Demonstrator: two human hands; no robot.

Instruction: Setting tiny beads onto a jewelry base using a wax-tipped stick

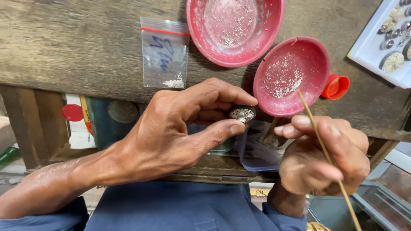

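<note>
The left hand (180, 128) pinches a small silver ornament (242, 114) between its fingers, near the tabletop (77, 47) edge. The right hand (325, 156) grips a thin stick (319, 132). Two red bowls (291, 77) and a clear bag (165, 53) hold tiny pale beads.

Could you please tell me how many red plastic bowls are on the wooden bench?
2: a larger round red plastic bowl at the top edge, partly cropped, and a smaller red bowl right of it, beside the stick; none seems hidden.

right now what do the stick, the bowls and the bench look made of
Stick: thin, pale tan, straight, probably bamboo or wood. Bowls: matte red with scuffed, stained insides, likely plastic. Bench: rough grey-brown wood, with visible grain and cracks.
</note>
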